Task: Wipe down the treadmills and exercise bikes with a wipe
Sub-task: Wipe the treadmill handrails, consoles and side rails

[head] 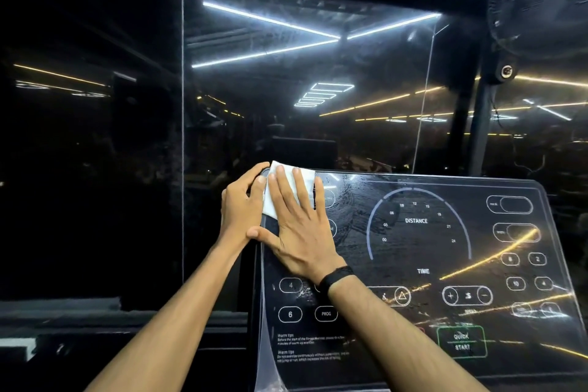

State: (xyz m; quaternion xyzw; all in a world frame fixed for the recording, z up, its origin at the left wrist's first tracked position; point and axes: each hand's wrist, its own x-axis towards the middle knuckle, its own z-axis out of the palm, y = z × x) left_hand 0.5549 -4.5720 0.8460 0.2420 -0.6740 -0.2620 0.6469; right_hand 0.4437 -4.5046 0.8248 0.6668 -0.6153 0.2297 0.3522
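Observation:
A black glossy treadmill console (pixel 413 264) fills the lower right, with a DISTANCE dial, TIME label, number buttons and a green QUICK START button. A white wipe (pixel 291 191) lies on its upper left corner. My right hand (pixel 299 232) lies flat on the wipe with straight, spread fingers and presses it to the panel; a black band circles that wrist. My left hand (pixel 241 204) curls round the console's upper left edge, right beside the wipe. Smear marks show on the panel to the right of the wipe.
A dark glass wall (pixel 286 73) stands just behind the console, reflecting ceiling light strips. A black wall fan (pixel 541 9) hangs at the upper right on a pole. A dark ledge (pixel 95 315) runs along the lower left.

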